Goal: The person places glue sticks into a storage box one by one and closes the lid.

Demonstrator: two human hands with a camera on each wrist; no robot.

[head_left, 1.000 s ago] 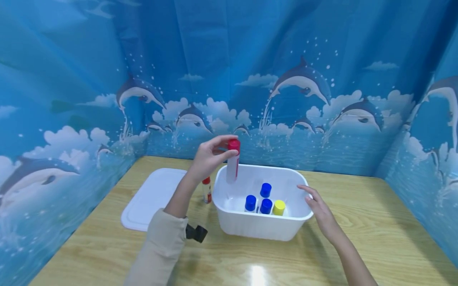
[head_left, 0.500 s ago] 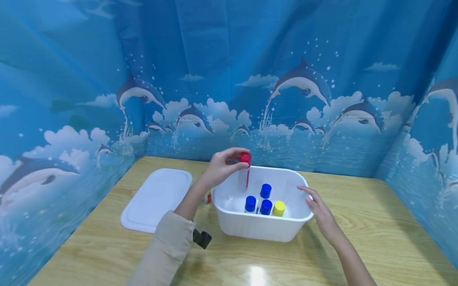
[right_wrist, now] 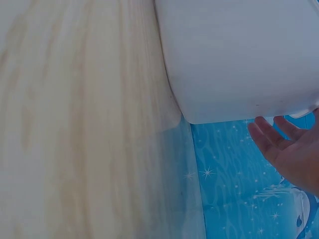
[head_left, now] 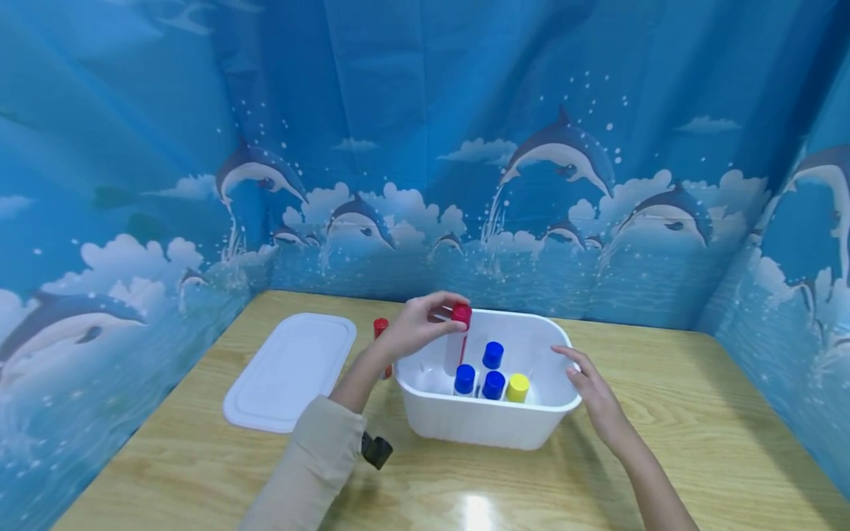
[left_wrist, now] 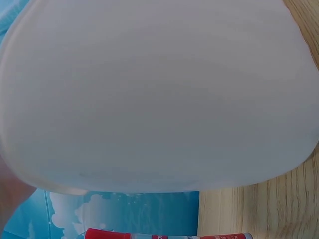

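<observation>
My left hand [head_left: 421, 323] pinches a white tube by its red cap [head_left: 461, 316]. The tube is upright, its lower part inside the left end of a white plastic bin [head_left: 471, 431]. Several other tubes stand in the bin, with blue caps [head_left: 493, 355] and one yellow cap [head_left: 518, 387]. Just left of the bin, another red-capped tube [head_left: 381, 326] stands partly hidden behind my left forearm; the left wrist view shows this tube [left_wrist: 164, 236] at its bottom edge. My right hand [head_left: 598, 398] rests at the bin's right end, its fingers [right_wrist: 264, 132] loosely extended against the wall.
A white lid [head_left: 290, 372] lies flat on the wooden table [head_left: 664, 413], left of the bin. Blue dolphin-print curtain [head_left: 425, 147] hangs along the back and both sides. A small black device [head_left: 376, 450] is at my left wrist.
My left hand has moved right and down, lowering the red-capped tube into the bin. The right hand and the bin have stayed practically still.
</observation>
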